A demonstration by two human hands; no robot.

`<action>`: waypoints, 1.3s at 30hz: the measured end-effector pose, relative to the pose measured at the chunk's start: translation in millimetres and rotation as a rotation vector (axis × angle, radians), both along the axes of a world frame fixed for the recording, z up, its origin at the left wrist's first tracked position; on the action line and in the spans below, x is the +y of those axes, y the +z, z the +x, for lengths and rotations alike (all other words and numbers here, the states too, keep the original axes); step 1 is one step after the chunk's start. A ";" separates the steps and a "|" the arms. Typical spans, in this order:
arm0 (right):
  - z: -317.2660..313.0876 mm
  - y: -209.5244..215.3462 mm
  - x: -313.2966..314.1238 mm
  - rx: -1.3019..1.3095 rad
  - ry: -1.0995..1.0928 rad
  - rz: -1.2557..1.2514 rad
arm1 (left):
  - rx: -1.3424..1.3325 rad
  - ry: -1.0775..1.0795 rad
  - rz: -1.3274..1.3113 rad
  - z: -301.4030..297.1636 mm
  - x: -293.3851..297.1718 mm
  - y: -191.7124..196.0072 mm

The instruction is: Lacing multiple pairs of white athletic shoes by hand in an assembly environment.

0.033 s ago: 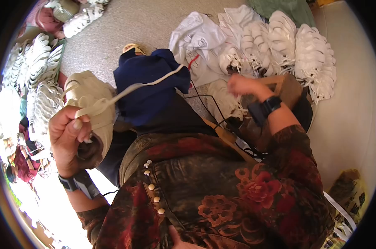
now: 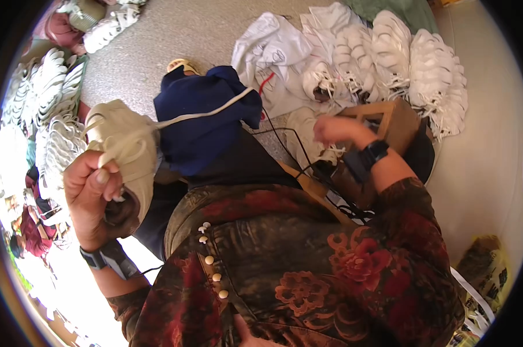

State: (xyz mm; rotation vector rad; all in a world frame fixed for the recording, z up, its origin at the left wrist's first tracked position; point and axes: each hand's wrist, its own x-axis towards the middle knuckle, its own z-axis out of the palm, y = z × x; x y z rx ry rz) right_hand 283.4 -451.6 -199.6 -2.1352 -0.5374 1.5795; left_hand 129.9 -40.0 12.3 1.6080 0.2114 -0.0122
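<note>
My left hand (image 2: 97, 188) is closed, pinching a cream shoelace (image 2: 206, 114) between thumb and fingers. Right beside it is a cream shoe (image 2: 123, 127), toe pointing away, its dark opening partly behind the hand. The lace's free stretch runs from the shoe across the dark blue cloth (image 2: 206, 124) over my leg. To the right, slightly blurred, my right hand (image 2: 336, 130) has its fingers curled, apart from that lace; whether it holds something cannot be made out. Just below that hand is another cream shoe (image 2: 303, 136), with a wooden block-like frame (image 2: 391, 124) by my wrist.
Stacked white shoes (image 2: 435, 84) and a crumpled white bag (image 2: 273, 49) lie at the far right. More white lace-up shoes (image 2: 47, 87) fill the left side. Black cables (image 2: 287, 132) trail past my leg. A yellowish bag (image 2: 484, 269) sits at the lower right.
The free lace looks narrower and lies a little differently over the blue cloth. My right hand is slightly lower. The whole view has shifted a little; my left hand keeps its grip.
</note>
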 end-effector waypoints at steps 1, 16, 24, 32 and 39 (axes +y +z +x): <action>-24.4 -8.7 -5.5 0.177 0.009 -0.039 | -0.012 -0.029 0.023 3.0 3.5 -1.1; -99.4 -26.7 -17.2 -0.721 -0.115 0.185 | -0.041 -0.115 0.041 22.1 19.0 -12.9; -127.0 -57.4 -42.6 0.457 -1.235 -0.121 | -0.043 -0.126 0.077 16.7 22.0 -8.2; -132.9 -59.0 -40.9 -0.323 -0.262 -0.185 | -0.028 -0.149 0.072 19.9 24.5 -8.6; -139.0 -111.3 -45.1 -0.449 -0.403 0.114 | -0.038 -0.140 0.066 19.0 23.8 -9.3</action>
